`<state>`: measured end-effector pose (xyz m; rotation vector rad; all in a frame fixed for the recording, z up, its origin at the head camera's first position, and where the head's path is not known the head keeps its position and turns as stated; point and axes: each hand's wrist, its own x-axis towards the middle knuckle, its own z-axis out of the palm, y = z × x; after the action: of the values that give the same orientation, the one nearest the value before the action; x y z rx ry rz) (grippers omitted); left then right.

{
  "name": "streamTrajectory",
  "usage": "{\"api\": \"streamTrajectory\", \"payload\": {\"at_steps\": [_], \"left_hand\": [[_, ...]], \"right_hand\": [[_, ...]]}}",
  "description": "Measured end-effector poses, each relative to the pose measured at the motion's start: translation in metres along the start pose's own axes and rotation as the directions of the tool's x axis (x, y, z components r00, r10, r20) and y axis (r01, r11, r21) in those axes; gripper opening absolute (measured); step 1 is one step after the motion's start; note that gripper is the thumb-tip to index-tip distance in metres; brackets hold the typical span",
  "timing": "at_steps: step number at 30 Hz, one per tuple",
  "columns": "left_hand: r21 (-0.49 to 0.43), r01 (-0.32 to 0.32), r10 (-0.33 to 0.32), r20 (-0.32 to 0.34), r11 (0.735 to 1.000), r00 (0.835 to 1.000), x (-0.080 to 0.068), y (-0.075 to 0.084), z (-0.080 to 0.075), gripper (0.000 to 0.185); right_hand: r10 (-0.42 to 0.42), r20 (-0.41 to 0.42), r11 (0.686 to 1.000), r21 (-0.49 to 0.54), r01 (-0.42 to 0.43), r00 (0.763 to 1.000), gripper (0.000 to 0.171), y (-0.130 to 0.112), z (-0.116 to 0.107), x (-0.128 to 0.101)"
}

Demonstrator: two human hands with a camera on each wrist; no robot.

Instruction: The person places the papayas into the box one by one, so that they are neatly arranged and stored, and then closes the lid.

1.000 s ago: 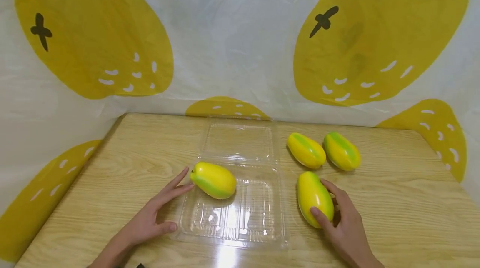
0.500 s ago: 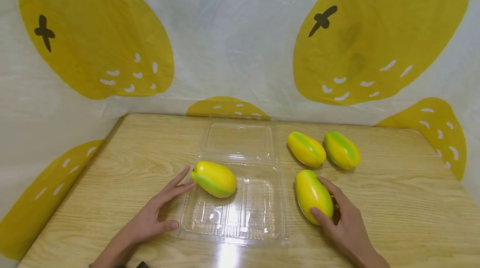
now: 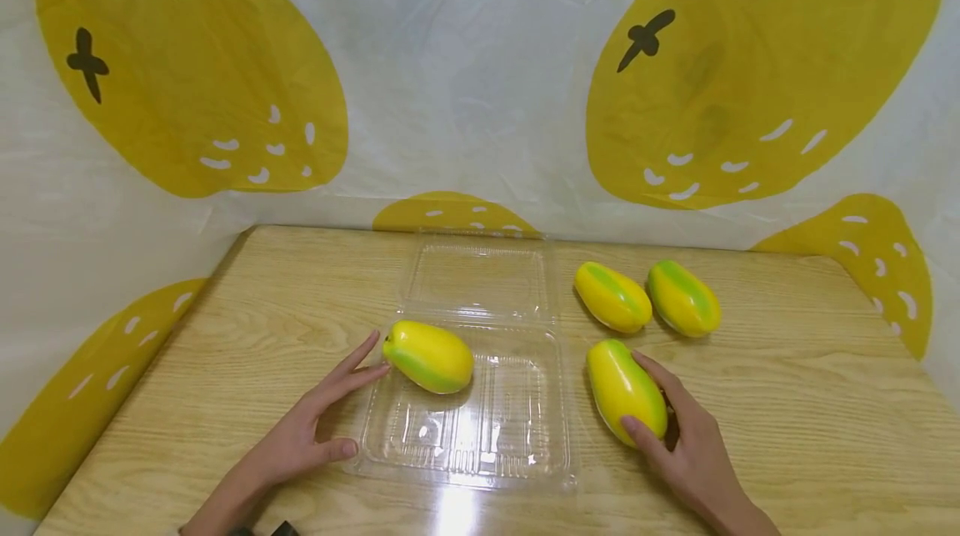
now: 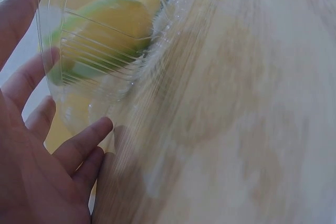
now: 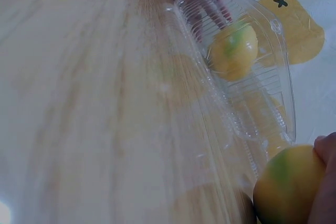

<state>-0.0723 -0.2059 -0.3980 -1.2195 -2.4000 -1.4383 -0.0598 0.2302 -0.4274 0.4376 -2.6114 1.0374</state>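
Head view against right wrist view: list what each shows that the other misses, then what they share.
Only the head view shows the two fruits lying apart at the back of the table, the whole left hand resting by the clear box, and the right hand in full. Only the right wrist view shows the box's ribbed wall from the side, close up. Both show the fruit in the box and the fruit the right hand holds.
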Motion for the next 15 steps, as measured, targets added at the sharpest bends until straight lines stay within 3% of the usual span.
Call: {"api": "streamTrajectory", "payload": {"at_steps": [15], "left_hand": [[-0.022,-0.007,0.007,-0.006,1.0,1.0,-0.0007,-0.0046,0.0021,0.067]], "right_hand": [[-0.024,-0.042,0.999,-0.026,0.023,0.999,0.068,0.002,-0.0028,-0.0007]]}}
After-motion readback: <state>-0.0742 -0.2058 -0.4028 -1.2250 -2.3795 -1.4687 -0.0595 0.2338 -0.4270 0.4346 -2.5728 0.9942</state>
